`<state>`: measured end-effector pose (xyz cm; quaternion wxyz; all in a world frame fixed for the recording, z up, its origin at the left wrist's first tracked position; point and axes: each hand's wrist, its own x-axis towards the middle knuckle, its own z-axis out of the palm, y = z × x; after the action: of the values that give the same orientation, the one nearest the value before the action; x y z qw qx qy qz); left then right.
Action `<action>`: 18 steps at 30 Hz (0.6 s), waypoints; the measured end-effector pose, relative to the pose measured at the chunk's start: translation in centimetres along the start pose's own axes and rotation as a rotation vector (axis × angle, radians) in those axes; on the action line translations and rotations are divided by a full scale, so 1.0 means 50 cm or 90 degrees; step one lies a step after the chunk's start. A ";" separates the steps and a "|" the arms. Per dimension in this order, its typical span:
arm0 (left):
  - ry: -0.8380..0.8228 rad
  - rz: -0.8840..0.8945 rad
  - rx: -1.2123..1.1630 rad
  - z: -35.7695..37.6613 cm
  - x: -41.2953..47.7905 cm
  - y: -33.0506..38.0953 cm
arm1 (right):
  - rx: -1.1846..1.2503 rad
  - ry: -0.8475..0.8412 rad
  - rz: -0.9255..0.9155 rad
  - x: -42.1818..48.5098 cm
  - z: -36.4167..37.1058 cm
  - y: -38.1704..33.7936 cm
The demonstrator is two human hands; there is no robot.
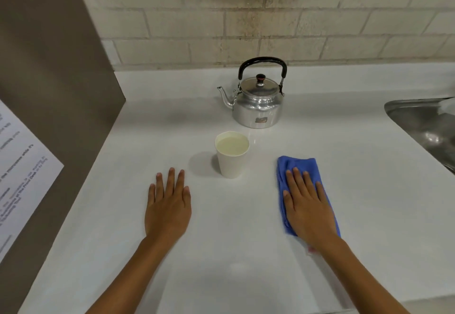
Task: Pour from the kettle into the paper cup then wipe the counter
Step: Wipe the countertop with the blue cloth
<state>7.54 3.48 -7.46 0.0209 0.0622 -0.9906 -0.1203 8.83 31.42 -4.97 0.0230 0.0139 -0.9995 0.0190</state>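
A silver kettle (pixel 257 103) with a black handle stands upright at the back of the white counter (pixel 221 252), spout pointing left. In front of it stands a white paper cup (pixel 232 155), filled nearly to the rim with pale liquid. My left hand (pixel 168 205) lies flat on the counter, left of the cup, fingers spread and holding nothing. My right hand (pixel 307 205) rests flat, palm down, on a folded blue cloth (pixel 299 166) to the right of the cup. A small pink bit shows under my right wrist.
A steel sink (pixel 423 126) is set into the counter at the far right. A brown panel (pixel 56 92) with a printed paper sheet (pixel 22 173) walls off the left side. A tiled wall runs along the back.
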 end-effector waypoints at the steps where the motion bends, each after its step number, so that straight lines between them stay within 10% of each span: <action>1: 0.000 0.001 0.000 0.000 0.000 0.001 | 0.017 -0.001 0.004 -0.020 -0.004 -0.029; 18: -0.071 -0.039 -0.218 -0.053 0.006 -0.031 | 0.133 -0.044 -0.207 -0.091 0.010 -0.376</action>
<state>7.59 1.33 -5.24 -0.0271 0.0813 -0.9529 -0.2911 13.91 12.74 -4.97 -0.0103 0.1779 -0.9769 0.1182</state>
